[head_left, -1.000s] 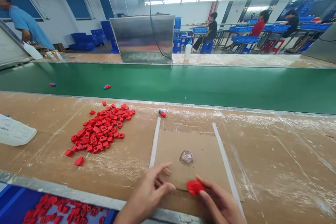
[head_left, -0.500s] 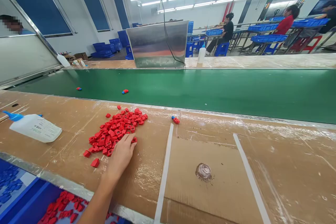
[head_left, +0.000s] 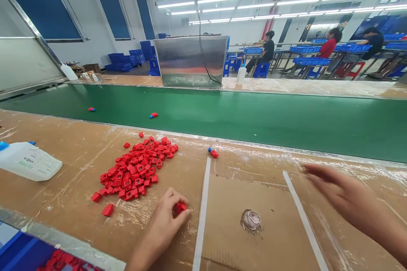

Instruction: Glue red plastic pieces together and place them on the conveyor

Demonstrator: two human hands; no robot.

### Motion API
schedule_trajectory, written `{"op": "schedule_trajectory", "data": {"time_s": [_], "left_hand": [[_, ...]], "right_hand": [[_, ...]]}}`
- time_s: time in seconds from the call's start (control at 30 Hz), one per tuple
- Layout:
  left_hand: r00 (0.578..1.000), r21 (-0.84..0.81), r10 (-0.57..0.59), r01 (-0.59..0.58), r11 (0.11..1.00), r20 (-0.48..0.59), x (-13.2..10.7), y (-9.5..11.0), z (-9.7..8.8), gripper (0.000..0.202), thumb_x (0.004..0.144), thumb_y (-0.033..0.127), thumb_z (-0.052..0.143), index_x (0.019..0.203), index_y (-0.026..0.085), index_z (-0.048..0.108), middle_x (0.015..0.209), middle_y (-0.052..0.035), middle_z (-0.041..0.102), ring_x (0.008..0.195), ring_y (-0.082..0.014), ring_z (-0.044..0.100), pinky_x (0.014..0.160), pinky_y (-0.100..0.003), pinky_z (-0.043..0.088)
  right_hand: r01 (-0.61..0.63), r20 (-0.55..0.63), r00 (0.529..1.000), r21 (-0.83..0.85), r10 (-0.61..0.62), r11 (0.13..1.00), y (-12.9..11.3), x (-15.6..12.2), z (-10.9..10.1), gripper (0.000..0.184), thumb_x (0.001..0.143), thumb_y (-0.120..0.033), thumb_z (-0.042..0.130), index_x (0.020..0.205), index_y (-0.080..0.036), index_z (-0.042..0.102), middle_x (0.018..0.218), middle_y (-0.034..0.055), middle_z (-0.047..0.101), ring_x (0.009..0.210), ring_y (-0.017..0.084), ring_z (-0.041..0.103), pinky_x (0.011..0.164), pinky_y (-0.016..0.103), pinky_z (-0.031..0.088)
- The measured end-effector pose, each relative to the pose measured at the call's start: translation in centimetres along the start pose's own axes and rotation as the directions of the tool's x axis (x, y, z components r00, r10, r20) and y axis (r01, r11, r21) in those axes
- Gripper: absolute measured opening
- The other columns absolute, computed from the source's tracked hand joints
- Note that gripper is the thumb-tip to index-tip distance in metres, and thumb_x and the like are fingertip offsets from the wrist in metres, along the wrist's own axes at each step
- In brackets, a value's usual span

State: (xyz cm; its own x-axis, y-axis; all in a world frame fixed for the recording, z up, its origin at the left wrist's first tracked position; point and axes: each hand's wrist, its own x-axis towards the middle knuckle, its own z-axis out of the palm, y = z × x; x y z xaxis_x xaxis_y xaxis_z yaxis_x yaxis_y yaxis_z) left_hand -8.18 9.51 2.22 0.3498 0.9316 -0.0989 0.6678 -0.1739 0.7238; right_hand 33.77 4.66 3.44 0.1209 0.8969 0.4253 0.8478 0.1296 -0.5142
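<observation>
Red plastic block [head_left: 179, 208] sits near the middle of the near bench edge, clamped in the curled fingers of the person's left hand [head_left: 160, 228], the grip closed around it and hiding part of it. At far left, a white plastic squeeze bottle [head_left: 28, 161] with a blue cap lies on its side on the brown, film-covered bench [head_left: 63, 135]. Below it, at the near edge, a blue tray [head_left: 22, 247] holds more red pieces. Right of the bottle spreads a loose pile of red plastic blocks [head_left: 135, 169], just left of the left hand, with a stray red block [head_left: 107, 210] beside it. Beyond the pile runs a green conveyor belt [head_left: 203, 112] carrying two small red-and-blue parts [head_left: 154, 115]. A matching red-and-blue part [head_left: 213, 153] rests on the bench by the belt. Two white strips [head_left: 202, 216] frame a brown cardboard sheet [head_left: 254, 237] bearing a round, glossy, ring-shaped blob [head_left: 251, 220]. At right, the right hand [head_left: 346, 190] hovers over the bench, its grip apart and empty, fingers stretched out. Far off, seated co-workers [head_left: 329, 44] work at benches with blue trays.
</observation>
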Motion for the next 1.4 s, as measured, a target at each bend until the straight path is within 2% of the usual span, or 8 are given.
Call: {"op": "schedule_trajectory", "data": {"time_s": [0.1,0.23,0.37,0.6,0.83,1.1,1.27,1.4], "left_hand": [[0.989,-0.304,-0.058,0.097,0.948,0.133,-1.3,1.6,1.8,0.008,0.076,0.024,0.067,0.078,0.017,0.064,0.079,0.0003,0.056,0.074,-0.0160,0.054,0.066,-0.026,0.039],[0.945,-0.561,-0.068,0.246,0.790,0.319,-2.9,2.7,3.7,0.014,0.071,0.022,0.070,0.079,0.015,0.060,0.064,0.0064,0.048,0.062,-0.0108,0.043,0.059,-0.022,0.031],[0.952,-0.618,-0.033,0.223,0.754,0.304,-3.5,2.5,5.1,0.011,0.071,0.023,0.072,0.074,0.013,0.070,0.066,0.0032,0.053,0.064,-0.0109,0.045,0.062,-0.023,0.033],[0.970,-0.811,-0.139,0.245,0.532,0.201,-3.1,1.5,6.7,0.050,0.076,0.045,0.075,0.117,0.017,0.070,0.107,-0.0115,0.071,0.084,-0.0199,0.062,0.077,-0.032,0.050],[0.961,-0.887,-0.122,0.276,0.370,0.248,-3.3,3.0,7.6,0.046,0.077,0.039,0.077,0.118,0.019,0.071,0.108,-0.0100,0.074,0.089,-0.0214,0.070,0.091,-0.037,0.051],[0.946,-0.892,-0.006,0.308,0.329,0.324,-3.4,3.8,9.2,0.035,0.068,0.030,0.086,0.099,0.019,0.076,0.079,-0.0018,0.071,0.073,-0.0123,0.063,0.070,-0.021,0.049],[0.960,-0.881,-0.034,0.269,0.388,0.279,-3.7,3.7,9.9,0.034,0.068,0.030,0.085,0.099,0.021,0.075,0.085,-0.0025,0.073,0.081,-0.0133,0.063,0.075,-0.021,0.049],[0.962,-0.875,-0.033,0.259,0.410,0.270,-3.8,3.7,10.2,0.033,0.070,0.030,0.084,0.100,0.022,0.075,0.085,-0.0017,0.072,0.080,-0.0126,0.063,0.075,-0.021,0.048]], "right_hand": [[-0.069,0.408,0.913,0.123,0.013,0.990,-2.9,6.3,5.4,0.028,0.094,-0.042,0.057,0.107,-0.021,0.067,0.102,0.0112,0.071,0.086,0.024,0.069,0.073,0.034,0.057],[-0.046,0.473,0.881,0.117,-0.014,0.992,-7.4,11.6,14.3,0.026,0.093,-0.032,0.059,0.113,-0.017,0.063,0.103,0.0084,0.071,0.081,0.018,0.067,0.071,0.028,0.053],[0.017,0.470,0.883,0.017,-0.023,1.000,-9.3,12.4,18.0,0.020,0.087,-0.026,0.068,0.102,-0.014,0.064,0.098,0.0052,0.066,0.084,0.018,0.062,0.076,0.031,0.049],[0.047,0.498,0.864,-0.228,0.075,0.972,-6.9,10.6,10.2,0.013,0.084,-0.011,0.058,0.091,-0.014,0.070,0.089,0.0071,0.062,0.077,0.019,0.058,0.069,0.028,0.042],[0.072,0.591,0.778,-0.420,0.213,0.905,-1.1,3.7,0.3,0.029,0.057,0.011,0.055,0.052,-0.018,0.057,0.065,0.0057,0.058,0.061,0.022,0.058,0.056,0.028,0.032],[-0.112,0.511,0.812,-0.338,0.282,0.935,0.2,-1.9,-0.1,0.018,0.074,-0.011,0.065,0.089,-0.022,0.068,0.080,0.0035,0.071,0.073,0.023,0.066,0.060,0.029,0.046],[-0.255,0.300,0.913,-0.105,0.276,0.961,0.3,-5.7,0.4,0.024,0.091,-0.039,0.055,0.103,-0.021,0.066,0.095,0.0082,0.072,0.079,0.025,0.068,0.066,0.036,0.055],[-0.167,0.231,0.961,0.034,0.155,0.985,-2.6,-7.1,0.5,0.025,0.097,-0.042,0.051,0.111,-0.024,0.061,0.105,0.0083,0.068,0.089,0.024,0.067,0.073,0.037,0.056]]}}
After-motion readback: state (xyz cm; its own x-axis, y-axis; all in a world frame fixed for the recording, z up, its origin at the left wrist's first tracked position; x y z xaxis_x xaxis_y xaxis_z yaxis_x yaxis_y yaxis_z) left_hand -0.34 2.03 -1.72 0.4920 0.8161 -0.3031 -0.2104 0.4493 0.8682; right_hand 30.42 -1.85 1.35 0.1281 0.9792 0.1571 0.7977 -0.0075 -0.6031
